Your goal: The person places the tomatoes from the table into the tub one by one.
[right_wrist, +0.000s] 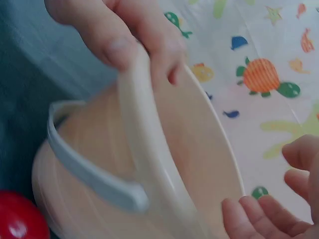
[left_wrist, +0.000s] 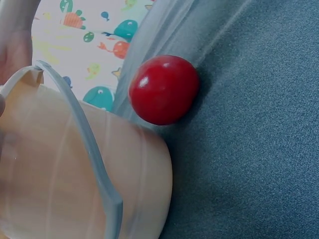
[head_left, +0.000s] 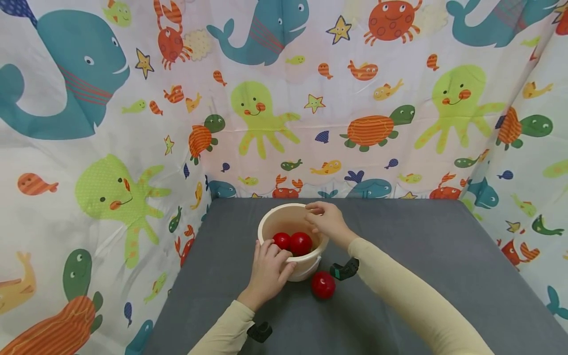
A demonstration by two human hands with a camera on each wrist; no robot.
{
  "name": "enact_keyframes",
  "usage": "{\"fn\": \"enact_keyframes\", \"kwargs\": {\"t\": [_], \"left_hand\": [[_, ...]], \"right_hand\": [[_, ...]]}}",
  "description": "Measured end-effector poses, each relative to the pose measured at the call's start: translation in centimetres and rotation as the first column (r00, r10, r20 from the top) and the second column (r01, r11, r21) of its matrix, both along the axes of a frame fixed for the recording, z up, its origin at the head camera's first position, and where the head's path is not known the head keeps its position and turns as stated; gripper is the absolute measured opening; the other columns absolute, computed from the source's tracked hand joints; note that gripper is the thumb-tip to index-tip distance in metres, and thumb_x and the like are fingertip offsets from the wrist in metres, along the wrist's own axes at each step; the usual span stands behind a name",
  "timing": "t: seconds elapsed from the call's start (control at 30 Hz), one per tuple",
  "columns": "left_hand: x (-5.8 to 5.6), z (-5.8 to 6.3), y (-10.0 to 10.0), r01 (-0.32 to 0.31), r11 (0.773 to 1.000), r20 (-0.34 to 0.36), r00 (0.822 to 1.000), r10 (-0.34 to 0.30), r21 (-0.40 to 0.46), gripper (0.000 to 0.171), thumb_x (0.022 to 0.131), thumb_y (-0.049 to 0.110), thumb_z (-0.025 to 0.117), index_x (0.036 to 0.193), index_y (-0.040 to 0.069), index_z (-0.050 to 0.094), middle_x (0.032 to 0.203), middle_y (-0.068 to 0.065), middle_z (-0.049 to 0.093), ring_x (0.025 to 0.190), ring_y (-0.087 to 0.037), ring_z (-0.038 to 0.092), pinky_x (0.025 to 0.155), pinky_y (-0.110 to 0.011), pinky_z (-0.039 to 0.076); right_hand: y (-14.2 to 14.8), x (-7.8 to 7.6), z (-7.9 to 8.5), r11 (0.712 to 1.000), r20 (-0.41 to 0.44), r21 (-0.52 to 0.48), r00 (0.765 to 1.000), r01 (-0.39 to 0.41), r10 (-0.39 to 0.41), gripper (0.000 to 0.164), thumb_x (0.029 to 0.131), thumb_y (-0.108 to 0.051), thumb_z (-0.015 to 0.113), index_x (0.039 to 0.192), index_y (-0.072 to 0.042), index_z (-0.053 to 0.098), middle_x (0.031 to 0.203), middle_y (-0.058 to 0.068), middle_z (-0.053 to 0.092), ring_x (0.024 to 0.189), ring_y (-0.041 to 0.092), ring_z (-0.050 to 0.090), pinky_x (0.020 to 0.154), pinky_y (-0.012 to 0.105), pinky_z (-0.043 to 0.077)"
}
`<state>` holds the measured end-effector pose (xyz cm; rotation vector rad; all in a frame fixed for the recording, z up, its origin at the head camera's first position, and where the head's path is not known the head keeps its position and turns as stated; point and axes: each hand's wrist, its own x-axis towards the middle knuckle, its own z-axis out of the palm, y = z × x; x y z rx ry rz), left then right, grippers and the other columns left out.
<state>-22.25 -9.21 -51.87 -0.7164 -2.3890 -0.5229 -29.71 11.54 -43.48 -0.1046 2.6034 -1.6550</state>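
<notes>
A cream bucket (head_left: 303, 270) with a pale grey handle (left_wrist: 82, 127) stands on the grey tabletop, tilted slightly. Two glossy red round balls (head_left: 301, 244) lie inside it. My left hand (head_left: 267, 268) grips the near left rim, fingers over the edge and thumb outside; the right wrist view shows this left hand (right_wrist: 144, 40) pinching the rim. My right hand (head_left: 330, 222) is over the far right rim with loosely bent fingers and nothing held. Its fingers (right_wrist: 261, 214) appear right by the rim. A third red ball (head_left: 323, 285) lies on the table outside, close in front of the bucket.
Grey cloth covers the table (head_left: 399, 236), whose back edge meets a curtain (head_left: 284, 128) printed with sea animals. The curtain also hangs at the left and right sides. Black camera straps (head_left: 343, 270) sit at both wrists.
</notes>
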Motion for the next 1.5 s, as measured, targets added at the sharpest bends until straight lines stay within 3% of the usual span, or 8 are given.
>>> {"fn": "enact_keyframes", "kwargs": {"t": [0.17,0.3,0.63,1.07,1.3,1.5], "left_hand": [[-0.4,-0.5,0.2,-0.001,1.000,-0.005,1.000,0.001,-0.007,0.013,0.088,0.037,0.063,0.094,0.026,0.066,0.090,0.001,0.059,0.115,-0.026,0.049,0.102,-0.075,0.028],[-0.5,-0.9,0.2,0.000,1.000,-0.007,1.000,0.000,-0.005,0.014,0.088,0.037,0.062,0.093,0.026,0.066,0.090,0.001,0.059,0.115,-0.028,0.050,0.102,-0.076,0.028],[-0.3,-0.9,0.1,-0.013,1.000,0.051,0.999,0.013,-0.008,0.020,0.091,0.041,0.059,0.097,0.025,0.068,0.092,0.001,0.059,0.118,-0.028,0.049,0.106,-0.074,0.025],[-0.3,-0.8,0.1,-0.017,1.000,0.057,0.998,0.018,-0.017,0.018,0.091,0.042,0.058,0.096,0.027,0.066,0.093,0.001,0.058,0.119,-0.027,0.047,0.106,-0.073,0.025],[-0.3,-0.8,0.0,-0.013,1.000,0.036,0.999,0.014,-0.012,0.018,0.091,0.041,0.059,0.096,0.026,0.067,0.092,0.001,0.059,0.118,-0.027,0.048,0.105,-0.074,0.026],[-0.3,-0.8,0.1,-0.014,1.000,0.025,1.000,0.014,-0.015,0.017,0.090,0.040,0.059,0.096,0.027,0.067,0.092,0.001,0.059,0.117,-0.027,0.048,0.103,-0.075,0.027]], "right_hand": [[3.6,-0.3,0.1,0.998,-0.030,-0.032,0.998,0.057,-0.058,0.038,0.093,-0.030,0.063,0.127,-0.012,0.060,0.125,0.017,0.063,0.105,0.035,0.067,0.073,0.038,0.060],[6.3,0.1,-0.6,0.994,-0.011,0.001,0.994,0.107,-0.107,0.042,0.094,-0.034,0.062,0.130,-0.014,0.057,0.127,0.016,0.062,0.108,0.034,0.066,0.076,0.037,0.060],[10.1,1.6,-5.6,0.987,0.081,0.058,0.985,0.147,-0.151,0.048,0.095,-0.033,0.060,0.135,-0.009,0.052,0.130,0.022,0.059,0.110,0.036,0.062,0.072,0.037,0.060],[8.7,4.7,-11.3,0.994,0.243,-0.010,0.965,0.107,-0.102,0.049,0.091,-0.029,0.065,0.132,-0.005,0.055,0.128,0.022,0.062,0.103,0.035,0.065,0.067,0.044,0.059],[6.7,5.6,-12.7,0.996,0.301,-0.044,0.951,0.080,-0.063,0.052,0.086,-0.029,0.071,0.129,-0.005,0.057,0.123,0.019,0.064,0.089,0.024,0.065,0.063,0.045,0.059],[4.8,6.3,-13.0,0.995,0.323,-0.087,0.946,0.047,-0.016,0.049,0.083,-0.024,0.074,0.125,-0.004,0.058,0.109,0.013,0.067,0.083,0.021,0.062,0.060,0.047,0.059]]}}
